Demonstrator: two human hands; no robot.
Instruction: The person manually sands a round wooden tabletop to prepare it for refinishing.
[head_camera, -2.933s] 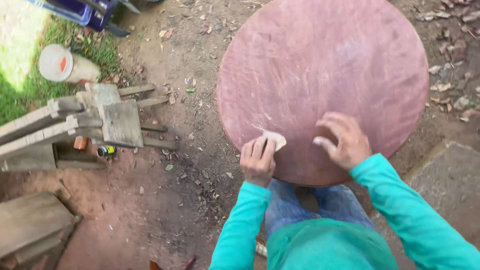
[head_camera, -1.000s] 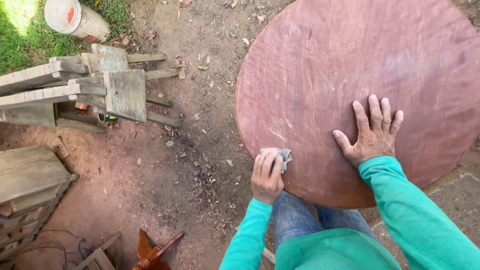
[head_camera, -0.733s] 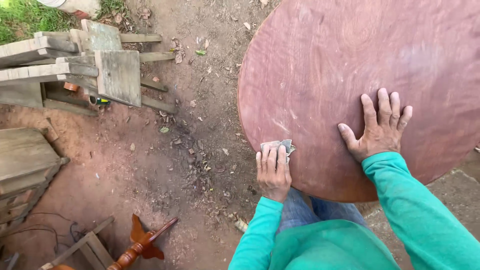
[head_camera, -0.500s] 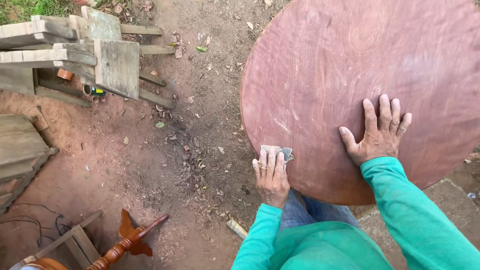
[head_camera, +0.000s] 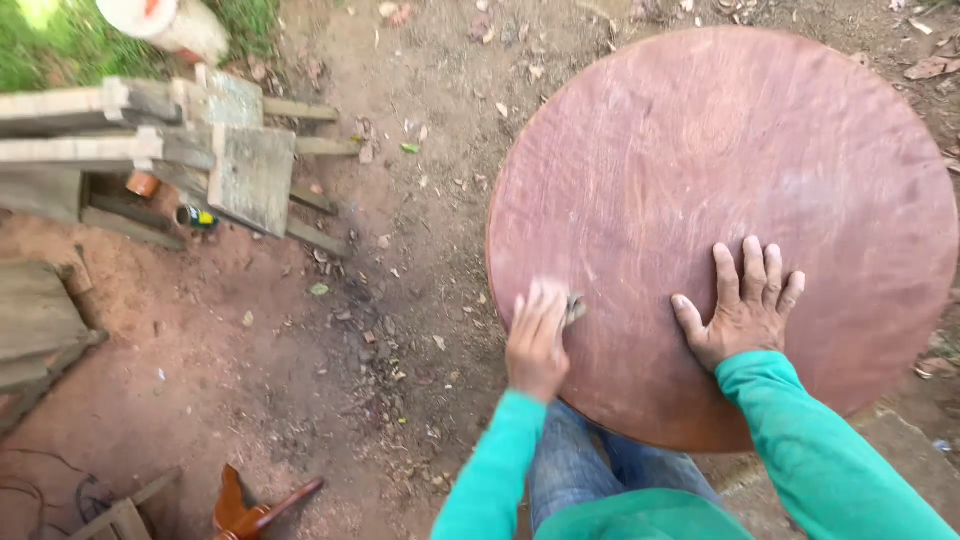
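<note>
A large round reddish-brown wooden tabletop (head_camera: 730, 180) lies flat in front of me. My left hand (head_camera: 536, 338) presses a small piece of sandpaper (head_camera: 573, 308) against the tabletop's near left edge; the hand is blurred and covers most of the paper. My right hand (head_camera: 744, 312) rests flat on the wood with its fingers spread, a little to the right of the left hand. Both arms wear teal long sleeves. My jeans-clad legs show under the tabletop's near rim.
Bare reddish dirt with leaves and wood chips spreads to the left. Weathered planks (head_camera: 150, 150) are stacked at the upper left, beside a white bucket (head_camera: 165, 20) on grass. A wooden board (head_camera: 35, 320) lies at the left edge, a turned red-brown wooden leg (head_camera: 250, 510) at the bottom.
My left hand with the sandpaper has slid along the tabletop's near left edge. My right hand stays flat on the wood. The view has shifted back up toward the planks.
</note>
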